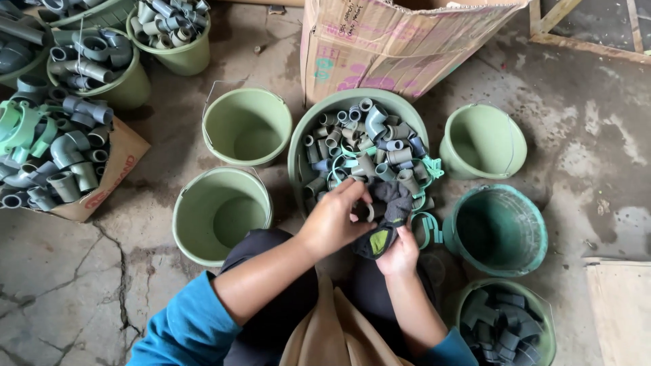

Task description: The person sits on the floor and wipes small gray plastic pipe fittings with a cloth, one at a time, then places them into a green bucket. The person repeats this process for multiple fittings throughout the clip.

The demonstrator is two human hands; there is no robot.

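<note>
A wide green basin (299,157) in front of me is heaped with grey pipe fittings (366,142) and some green clamps. My left hand (333,220) reaches over its near rim and pinches a small grey ring-shaped fitting (369,212). Just below it, my right hand (399,254) holds a dark cloth glove (388,217) with a yellow-green patch. The glove drapes over the basin's near edge. Both forearms come from blue sleeves above my knees.
Empty green buckets stand at left (247,127), near left (218,214) and right (482,141); a darker green one (498,230) is near right. A bucket of fittings (505,325) sits bottom right. More filled buckets (102,64), a box of elbows (61,156) and a cardboard carton (393,41) surround them on cracked concrete.
</note>
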